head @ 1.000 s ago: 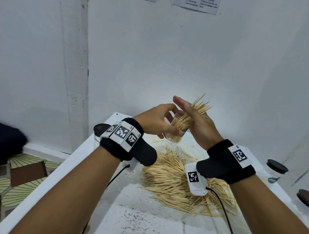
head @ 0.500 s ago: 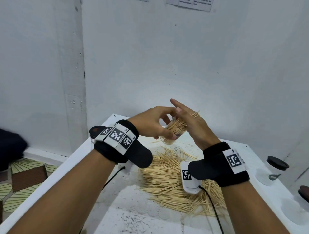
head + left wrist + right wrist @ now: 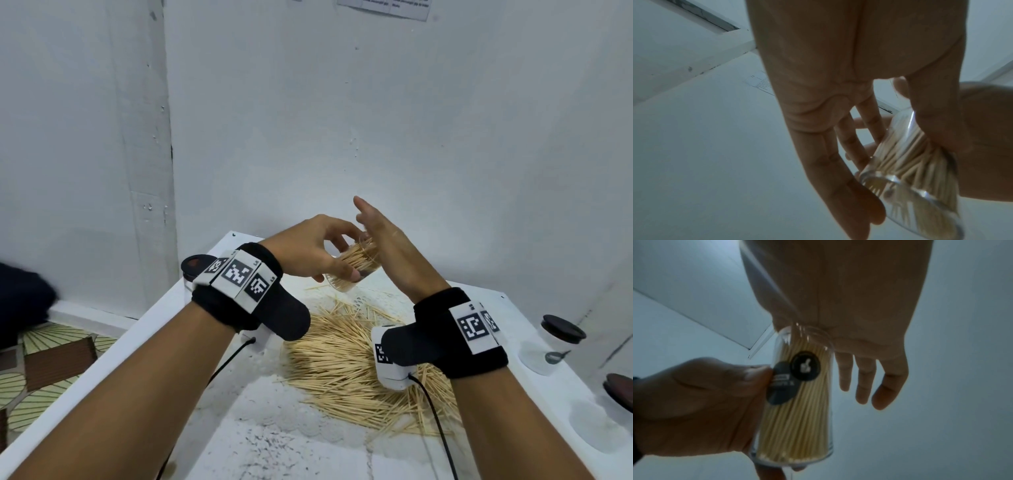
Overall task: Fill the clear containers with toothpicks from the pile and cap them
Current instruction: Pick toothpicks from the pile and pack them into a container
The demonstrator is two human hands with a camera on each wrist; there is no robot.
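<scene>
Toothpicks (image 3: 359, 260) are filling the clear container (image 3: 352, 270) you are gripping in your left hand (image 3: 308, 253), thumb and fingers curled round its wall, tilted and held in the air above the pile (image 3: 346, 356) on the white worktop (image 3: 308, 445). Your right hand (image 3: 390, 250) is pressing its flat palm against the open mouth, fingers straight and holding nothing, as the right wrist view is showing. No cap is sitting on this container yet. A black-lidded jar (image 3: 561, 337) is standing well apart at the worktop's right edge.

Risks, as a judgement: the container is leaning, so if you are lifting the palm away before righting it, sticks are likely sliding out onto the pile. Any tips standing proud of the rim are likely jamming the cap. Smooth clear walls are also giving your left fingers (image 3: 855, 211) little friction.
</scene>
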